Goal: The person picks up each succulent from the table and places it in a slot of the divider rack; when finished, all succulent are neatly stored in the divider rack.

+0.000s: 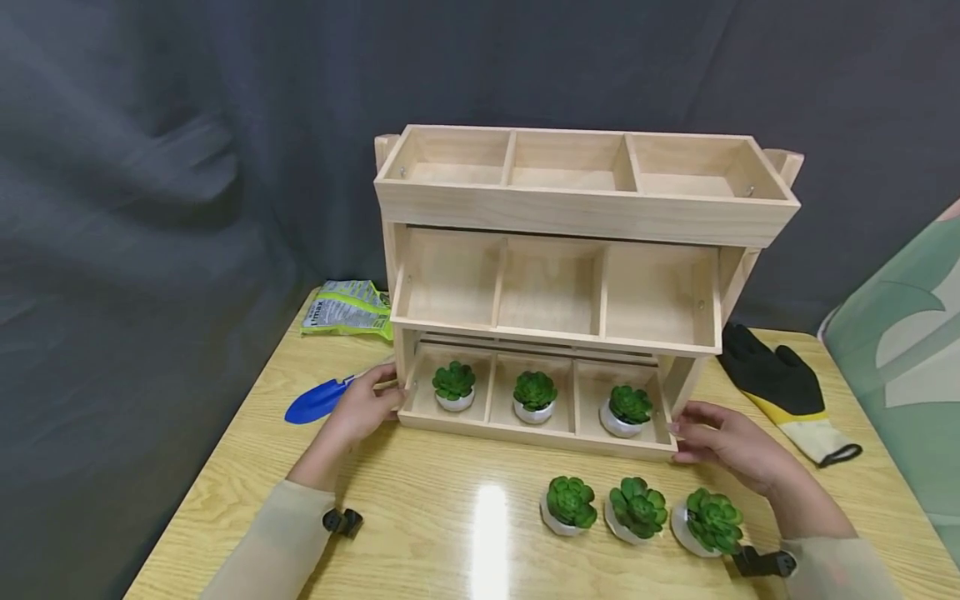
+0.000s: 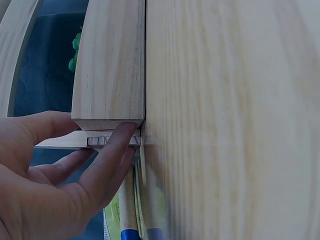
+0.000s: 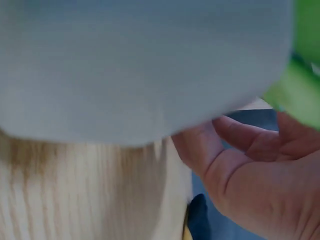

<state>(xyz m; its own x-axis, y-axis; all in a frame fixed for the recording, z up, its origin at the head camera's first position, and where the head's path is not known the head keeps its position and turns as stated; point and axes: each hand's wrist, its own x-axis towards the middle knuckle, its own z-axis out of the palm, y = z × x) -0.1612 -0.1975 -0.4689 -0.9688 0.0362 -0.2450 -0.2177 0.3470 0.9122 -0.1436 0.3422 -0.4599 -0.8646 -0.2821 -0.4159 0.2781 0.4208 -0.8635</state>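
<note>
A three-tier wooden plant stand (image 1: 585,215) stands on the table, each tier split into three compartments. My left hand (image 1: 366,406) grips the left end of its bottom tier, with thumb and fingers about the wood in the left wrist view. At the opposite end my right hand (image 1: 731,442) holds the bottom tier's right corner; a blurred white pot (image 3: 140,70) hides part of that grip in the right wrist view. Three potted succulents sit in the bottom tier, one per compartment: left (image 1: 453,382), middle (image 1: 535,394) and right (image 1: 627,407).
Three more potted succulents, one (image 1: 568,502), another (image 1: 637,507) and a third (image 1: 708,521), stand in front of the stand at right. A blue trowel (image 1: 317,402) and a green-and-grey bag (image 1: 347,308) lie left. Black-and-yellow gloves (image 1: 787,387) lie right.
</note>
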